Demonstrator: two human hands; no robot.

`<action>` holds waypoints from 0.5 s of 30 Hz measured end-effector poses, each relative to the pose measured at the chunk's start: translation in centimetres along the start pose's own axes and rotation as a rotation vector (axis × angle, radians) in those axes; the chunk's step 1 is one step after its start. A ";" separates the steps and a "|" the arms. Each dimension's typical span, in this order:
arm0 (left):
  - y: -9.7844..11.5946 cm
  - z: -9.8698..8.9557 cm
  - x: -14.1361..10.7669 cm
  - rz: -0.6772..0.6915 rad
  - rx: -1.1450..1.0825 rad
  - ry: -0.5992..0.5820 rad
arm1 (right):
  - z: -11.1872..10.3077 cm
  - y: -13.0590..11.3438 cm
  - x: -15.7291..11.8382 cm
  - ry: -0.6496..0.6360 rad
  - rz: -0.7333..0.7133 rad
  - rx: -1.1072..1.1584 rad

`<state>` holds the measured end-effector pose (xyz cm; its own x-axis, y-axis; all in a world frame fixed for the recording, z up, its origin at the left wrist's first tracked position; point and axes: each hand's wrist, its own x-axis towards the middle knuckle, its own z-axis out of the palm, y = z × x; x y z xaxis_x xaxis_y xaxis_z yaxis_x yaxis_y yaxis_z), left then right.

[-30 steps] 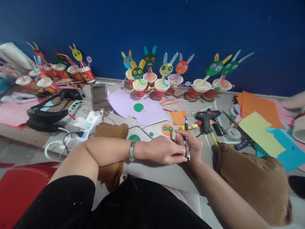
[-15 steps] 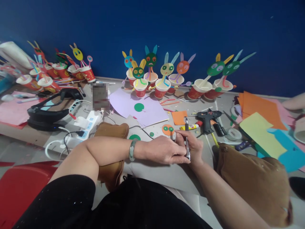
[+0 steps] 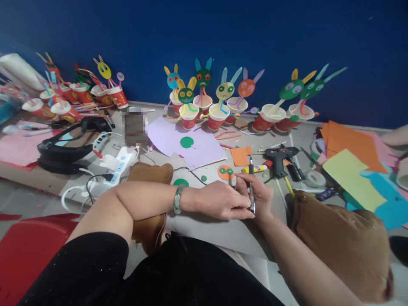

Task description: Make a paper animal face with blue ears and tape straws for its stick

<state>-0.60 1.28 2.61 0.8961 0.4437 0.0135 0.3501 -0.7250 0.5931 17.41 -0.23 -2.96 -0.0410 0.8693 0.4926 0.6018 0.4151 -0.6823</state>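
A dark pen with a silvery tip (image 3: 251, 178) stands nearly upright between my hands. My right hand (image 3: 262, 196) is closed around its middle, fingers curled. My left hand (image 3: 223, 200), wearing a green bangle (image 3: 177, 199) at the wrist, reaches across with its fingers closed at the pen's lower end. Just beyond my fingers lies an orange paper disc (image 3: 225, 172) with two green dots on it like eyes. A small green dot (image 3: 204, 178) and a larger green disc (image 3: 181, 182) lie left of it, the larger one partly covered by my left arm.
Behind are an orange square (image 3: 241, 156), a glue stick (image 3: 256, 168), a black glue gun (image 3: 279, 159) and purple paper (image 3: 204, 146). Paper cups with rabbit-eared figures (image 3: 218, 115) line the wall. A power strip (image 3: 119, 168) stands left, coloured sheets (image 3: 353, 178) right. Another person's arm (image 3: 395, 136) shows far right.
The view has shifted very slightly. Both hands stay on the pen in nearly the same pose, and nothing on the table has visibly moved.
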 end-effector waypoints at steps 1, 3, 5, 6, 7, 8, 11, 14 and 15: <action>0.0 0.1 0.0 0.005 0.005 -0.002 | 0.0 0.0 0.0 0.000 -0.003 0.004; -0.1 0.1 0.0 0.020 0.014 -0.006 | 0.0 0.1 0.1 -0.001 -0.005 0.000; -0.1 0.2 0.0 0.040 0.018 -0.008 | 0.0 0.1 0.2 -0.002 -0.012 -0.015; -0.2 0.2 0.0 0.049 0.019 -0.008 | 0.0 0.0 0.2 -0.006 -0.019 -0.020; -0.2 0.2 0.0 0.055 0.022 -0.006 | -0.1 0.0 0.2 -0.009 -0.027 -0.023; -0.2 0.3 0.0 0.059 0.026 -0.003 | -0.1 0.0 0.3 -0.013 -0.033 -0.023; -0.3 0.5 0.1 0.073 0.040 -0.003 | -0.1 0.0 0.3 -0.015 -0.040 -0.036; -0.4 0.9 0.1 0.100 0.052 -0.020 | 0.1 0.1 0.2 0.016 -0.061 -0.060; -0.4 1.0 0.1 0.107 0.054 -0.025 | 0.2 0.2 0.2 0.026 -0.072 -0.064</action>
<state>-0.41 1.11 1.59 0.9354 0.3493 0.0539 0.2656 -0.7954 0.5448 17.38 0.07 -3.05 -0.0659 0.8303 0.5535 0.6476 0.4575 -0.6093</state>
